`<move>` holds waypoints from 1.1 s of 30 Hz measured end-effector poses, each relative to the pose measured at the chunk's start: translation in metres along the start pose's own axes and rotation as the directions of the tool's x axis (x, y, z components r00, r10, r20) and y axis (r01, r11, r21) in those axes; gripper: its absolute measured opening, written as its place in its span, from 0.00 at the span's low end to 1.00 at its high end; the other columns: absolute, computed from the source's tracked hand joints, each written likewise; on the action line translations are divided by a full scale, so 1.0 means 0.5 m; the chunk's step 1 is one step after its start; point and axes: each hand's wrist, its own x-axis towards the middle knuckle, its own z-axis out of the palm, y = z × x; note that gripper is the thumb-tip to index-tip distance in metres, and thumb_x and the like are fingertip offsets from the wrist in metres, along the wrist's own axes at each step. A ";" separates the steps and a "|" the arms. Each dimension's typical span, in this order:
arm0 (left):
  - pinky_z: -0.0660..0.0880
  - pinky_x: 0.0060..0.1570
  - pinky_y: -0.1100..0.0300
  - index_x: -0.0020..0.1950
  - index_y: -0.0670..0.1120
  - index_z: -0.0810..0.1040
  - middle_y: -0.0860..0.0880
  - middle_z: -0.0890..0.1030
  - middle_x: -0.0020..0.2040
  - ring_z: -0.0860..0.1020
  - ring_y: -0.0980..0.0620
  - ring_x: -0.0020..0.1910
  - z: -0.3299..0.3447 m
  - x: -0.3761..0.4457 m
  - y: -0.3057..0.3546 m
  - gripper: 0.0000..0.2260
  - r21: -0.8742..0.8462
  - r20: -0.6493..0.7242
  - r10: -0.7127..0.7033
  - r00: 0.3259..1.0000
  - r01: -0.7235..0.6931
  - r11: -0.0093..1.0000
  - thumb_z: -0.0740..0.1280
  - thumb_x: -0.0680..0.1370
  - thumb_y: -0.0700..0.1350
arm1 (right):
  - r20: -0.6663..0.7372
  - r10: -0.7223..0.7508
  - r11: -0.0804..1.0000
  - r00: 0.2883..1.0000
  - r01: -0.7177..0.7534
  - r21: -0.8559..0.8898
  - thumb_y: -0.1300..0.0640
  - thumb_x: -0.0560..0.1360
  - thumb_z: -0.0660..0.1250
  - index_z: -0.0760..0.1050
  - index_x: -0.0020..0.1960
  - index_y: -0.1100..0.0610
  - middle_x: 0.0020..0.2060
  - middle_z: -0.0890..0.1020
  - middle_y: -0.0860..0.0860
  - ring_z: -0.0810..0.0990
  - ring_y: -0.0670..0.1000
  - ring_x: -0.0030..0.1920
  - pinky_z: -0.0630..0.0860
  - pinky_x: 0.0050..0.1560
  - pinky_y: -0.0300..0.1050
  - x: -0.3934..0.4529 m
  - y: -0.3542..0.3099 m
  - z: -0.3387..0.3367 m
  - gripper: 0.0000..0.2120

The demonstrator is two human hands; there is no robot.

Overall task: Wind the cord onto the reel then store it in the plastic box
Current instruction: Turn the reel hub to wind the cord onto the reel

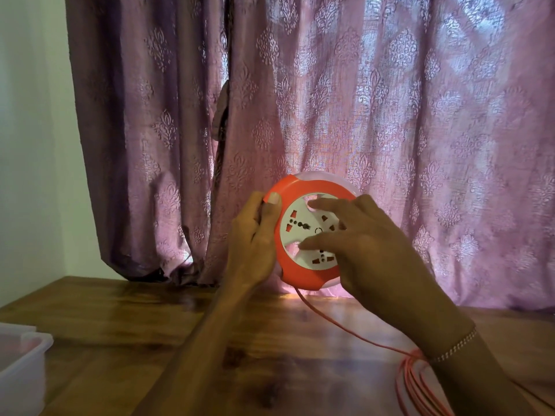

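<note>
An orange and white cord reel (300, 271) with sockets on its white face is held upright above the wooden table. My left hand (255, 244) grips its left rim, thumb on the orange edge. My right hand (360, 247) lies over the face, with fingers in the white centre's recesses. An orange cord (345, 327) runs from the reel's bottom down to loose loops on the table at the lower right, partly hidden by my right forearm. A white plastic box (24, 364) stands at the lower left edge of the view.
The wooden table (150, 325) stretches from the box to the cord loops. A purple patterned curtain (390, 115) hangs right behind the reel. A pale wall (30, 145) is at the left.
</note>
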 end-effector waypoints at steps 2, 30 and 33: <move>0.76 0.33 0.64 0.45 0.43 0.74 0.54 0.82 0.36 0.79 0.61 0.35 0.001 -0.001 -0.001 0.15 -0.009 0.010 -0.007 1.000 0.007 1.000 0.60 0.86 0.51 | 0.058 -0.004 0.999 0.998 0.006 -0.036 0.62 0.67 0.69 0.84 0.54 0.44 0.67 0.77 0.54 0.69 0.57 0.59 0.77 0.56 0.57 -0.002 -0.001 0.010 0.20; 0.77 0.39 0.41 0.46 0.39 0.72 0.33 0.79 0.43 0.79 0.34 0.41 0.004 -0.003 -0.006 0.19 -0.013 -0.004 0.010 1.000 -0.010 1.000 0.60 0.83 0.55 | -0.103 0.408 0.913 0.907 -0.406 0.044 0.30 0.68 0.65 0.79 0.64 0.40 0.42 0.86 0.49 0.84 0.52 0.40 0.76 0.40 0.43 -0.001 -0.028 0.016 0.28; 0.77 0.39 0.39 0.46 0.39 0.73 0.34 0.80 0.42 0.80 0.33 0.43 0.005 -0.004 -0.006 0.19 -0.006 -0.008 0.007 1.000 -0.007 1.000 0.60 0.82 0.56 | -0.099 0.399 0.917 0.912 -0.398 0.029 0.31 0.71 0.66 0.79 0.64 0.40 0.42 0.86 0.47 0.84 0.51 0.40 0.74 0.38 0.39 -0.005 -0.025 0.014 0.25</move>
